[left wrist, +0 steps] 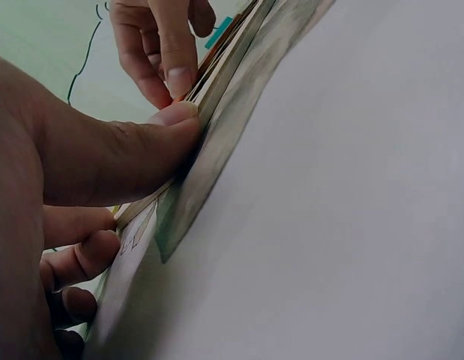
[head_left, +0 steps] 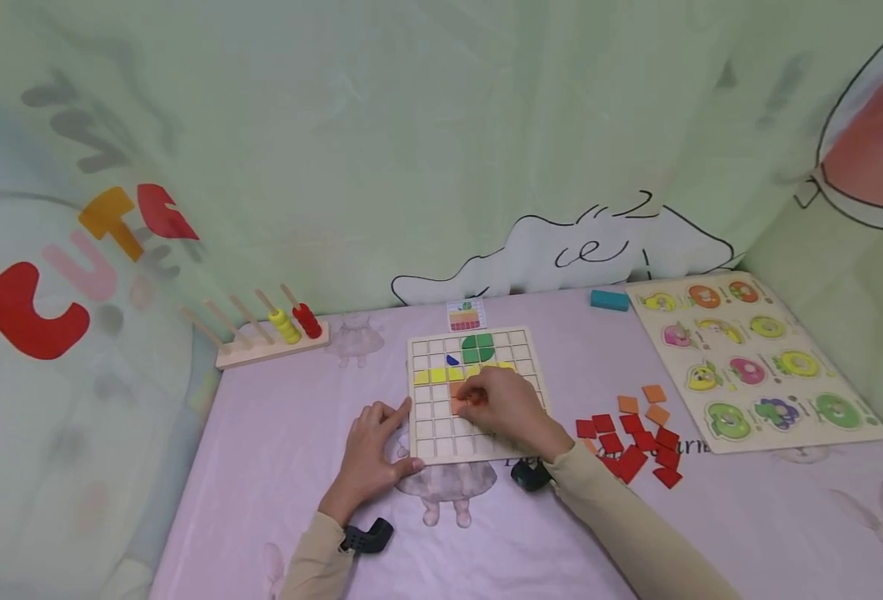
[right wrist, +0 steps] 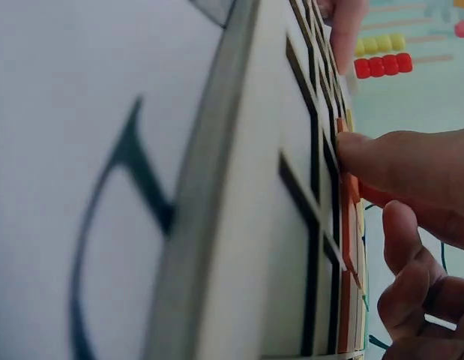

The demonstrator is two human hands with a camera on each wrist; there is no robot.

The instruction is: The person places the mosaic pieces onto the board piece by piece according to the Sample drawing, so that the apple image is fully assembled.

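A wooden grid board [head_left: 433, 452] lies on the cloth, with yellow squares [head_left: 430, 376], green rounded pieces [head_left: 477, 347] and a small blue piece [head_left: 452, 360] on it. My left hand [head_left: 371, 450] holds the board's near left corner, thumb on the near edge and index finger at the left side. Over the middle, my right hand [head_left: 507, 406] pinches an orange square tile [head_left: 457, 407] at a grid cell. That tile shows edge-on by the thumb in the right wrist view. Fingers partly hide the cells beneath.
Loose red squares [head_left: 632, 462] and orange squares [head_left: 628, 404] lie right of the board. Beyond them is a fruit puzzle board [head_left: 685, 367]. A pattern card [head_left: 466, 315] and a teal block [head_left: 610, 300] lie behind. A bead stacker [head_left: 272, 343] stands at left.
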